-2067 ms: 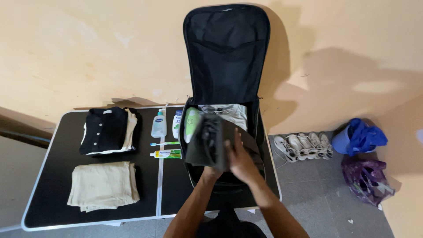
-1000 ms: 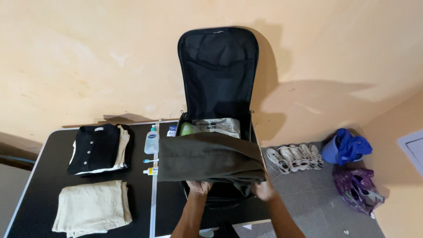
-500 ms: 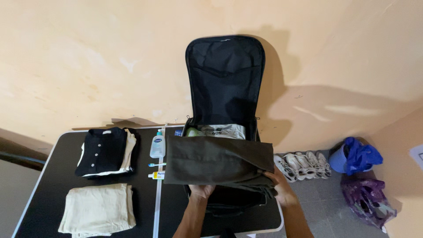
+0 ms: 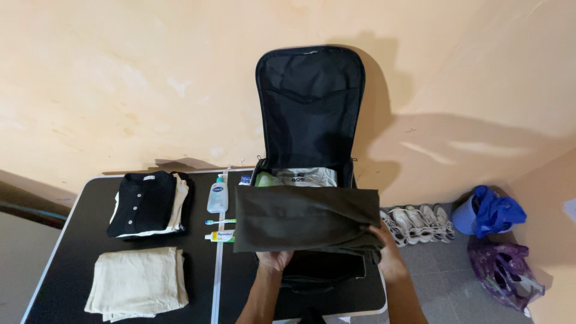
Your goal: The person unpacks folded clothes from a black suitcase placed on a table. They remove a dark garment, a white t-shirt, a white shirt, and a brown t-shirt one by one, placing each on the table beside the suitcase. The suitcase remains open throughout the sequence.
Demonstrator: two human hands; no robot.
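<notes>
Nearest, left hand (image 4: 275,260) and right hand (image 4: 387,252) grip the near edge of a folded dark olive garment (image 4: 306,219), held flat over the open black suitcase (image 4: 310,108) on the counter (image 4: 66,240). Beyond: grey folded shirt (image 4: 312,176) inside, lid upright against wall.

Bare arms, no sleeves

I see my left hand (image 4: 275,260) and right hand (image 4: 387,255) bare, forearms uncovered behind each hand.
</notes>
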